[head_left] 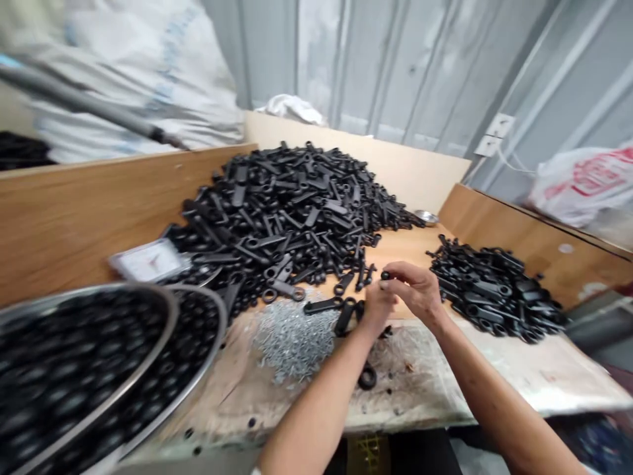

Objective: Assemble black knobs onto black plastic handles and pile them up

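Observation:
My left hand point(378, 307) and my right hand point(414, 285) meet over the middle of the workbench. The right thumb and fingertips pinch a small round black part point(385, 275), just above the left hand. My left fingers are curled closed, and what they hold is hidden. Close by my left hand lie a few flat black levers with ring ends point(322, 305). Left of it spreads a heap of small silvery metal pins or screws point(295, 340). A black ring point(367, 377) lies below the left wrist.
A large pile of black plastic levers point(297, 204) fills the back. A smaller black heap point(494, 287) lies right. Two metal-rimmed trays point(174, 310) of round black parts stand left, near a white square clock point(150, 260). Wooden boards point(89, 218) edge the bench; a small metal dish point(426, 217) sits behind.

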`<state>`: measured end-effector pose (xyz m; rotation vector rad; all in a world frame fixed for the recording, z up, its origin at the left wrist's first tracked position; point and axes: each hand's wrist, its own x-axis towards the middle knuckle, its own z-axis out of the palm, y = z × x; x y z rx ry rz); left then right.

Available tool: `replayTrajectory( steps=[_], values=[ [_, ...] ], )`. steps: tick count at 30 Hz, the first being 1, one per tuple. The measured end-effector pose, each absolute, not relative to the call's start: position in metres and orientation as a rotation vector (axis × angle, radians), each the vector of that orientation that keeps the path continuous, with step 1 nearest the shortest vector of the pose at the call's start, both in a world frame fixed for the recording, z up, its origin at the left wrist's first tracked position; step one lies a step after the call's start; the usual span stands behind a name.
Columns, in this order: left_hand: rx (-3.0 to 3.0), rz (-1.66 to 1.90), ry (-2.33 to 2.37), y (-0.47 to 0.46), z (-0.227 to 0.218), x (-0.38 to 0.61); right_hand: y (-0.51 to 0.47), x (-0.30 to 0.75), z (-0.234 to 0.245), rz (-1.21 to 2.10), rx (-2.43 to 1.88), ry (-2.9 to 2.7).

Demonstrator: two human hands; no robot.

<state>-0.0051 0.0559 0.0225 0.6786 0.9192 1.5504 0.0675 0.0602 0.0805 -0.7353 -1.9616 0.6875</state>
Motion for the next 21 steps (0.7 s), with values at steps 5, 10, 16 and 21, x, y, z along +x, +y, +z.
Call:
replayTrajectory(
  steps=[5, 10, 16, 21],
  values=[
    [0.814, 1.454, 0.895, 0.055, 0.024, -0.005, 0.084, 0.125, 0.052, 0.65, -0.769, -1.875],
    [0.773, 1.339, 0.825, 0.054, 0.019, 0.001, 0.093, 0.14, 0.025, 0.741, -0.688, -1.855],
    [0.751, 1.35, 0.838, 0.058, 0.016, 0.002, 0.091, 0.137, 0.016, 0.656, -0.735, -1.907],
    [0.722, 1.353, 0.822, 0.056, 0.016, 0.004, 0.088, 0.136, 0.017, 0.582, -0.773, -1.972]
  ],
)
